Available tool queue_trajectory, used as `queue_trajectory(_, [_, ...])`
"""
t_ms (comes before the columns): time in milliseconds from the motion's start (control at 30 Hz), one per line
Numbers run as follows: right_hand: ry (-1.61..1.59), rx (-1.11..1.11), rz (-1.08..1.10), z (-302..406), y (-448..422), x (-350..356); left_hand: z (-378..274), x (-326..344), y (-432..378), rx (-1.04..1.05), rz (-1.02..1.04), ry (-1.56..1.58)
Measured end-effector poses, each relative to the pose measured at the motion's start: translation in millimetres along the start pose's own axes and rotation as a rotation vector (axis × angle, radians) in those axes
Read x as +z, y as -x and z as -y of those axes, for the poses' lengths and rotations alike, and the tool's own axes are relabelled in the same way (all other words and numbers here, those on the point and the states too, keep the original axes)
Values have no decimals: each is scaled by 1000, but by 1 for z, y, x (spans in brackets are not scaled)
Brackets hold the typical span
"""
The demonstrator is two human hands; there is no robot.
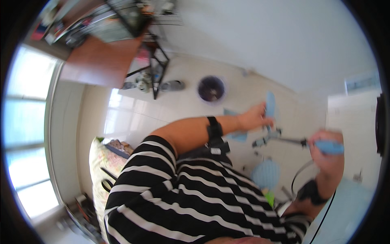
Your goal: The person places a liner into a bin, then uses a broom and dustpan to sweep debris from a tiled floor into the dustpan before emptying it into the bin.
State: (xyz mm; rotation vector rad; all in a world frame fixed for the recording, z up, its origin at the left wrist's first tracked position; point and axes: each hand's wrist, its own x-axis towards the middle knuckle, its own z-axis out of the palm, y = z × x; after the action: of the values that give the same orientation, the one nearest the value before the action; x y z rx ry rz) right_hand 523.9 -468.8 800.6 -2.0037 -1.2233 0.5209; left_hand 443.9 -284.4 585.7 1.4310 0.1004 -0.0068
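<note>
My left hand (254, 117) reaches rightward from a black strap on the wrist and holds a flat light-blue piece (270, 103) by its lower part. Further right, my right hand (324, 149) is closed around a light-blue oval part (329, 147). A dark rod (289, 140) runs left from that hand to a cluster of small grey-blue fittings (262, 141) below my left hand. Both hands are motion-blurred, so how the parts join cannot be told. Beneath the fittings lies a round, ribbed light-blue object (266, 174). Another light-blue flat object (237, 135) shows behind my left forearm.
A round bin (210, 88) with dark contents stands on the tiled floor. Left of it are a grey shoe (172, 86) and a black-framed rack (155, 68). A brown wooden surface (100, 61) is at upper left. A black cable (324, 215) hangs near my right arm.
</note>
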Motion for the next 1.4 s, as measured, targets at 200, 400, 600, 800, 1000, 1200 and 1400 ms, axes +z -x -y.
queue_trajectory(200, [21, 26, 168, -24, -38, 12, -3, -7, -22, -48, -52, 221])
queue_trajectory(400, [-35, 92, 119, -39, -43, 19, -8, 11, -34, -45, -49, 126])
queue_trajectory(600, [-82, 54, 6, -61, -49, 32, -14, 15, -38, -67, -51, 121])
queue_trajectory(800, [79, -68, -198, -77, -49, 28, 7, 13, -51, 243, 65, -86])
queue_trajectory(1000, [49, -29, -308, -69, -44, 29, 2, 34, -66, 265, -46, -233])
queue_trajectory(1200, [12, -137, -372, -88, -47, 21, -16, 27, -81, 343, 3, -266])
queue_trajectory(1400, [-201, 136, -519, -150, -45, 56, -50, -19, -90, 393, 5, -181])
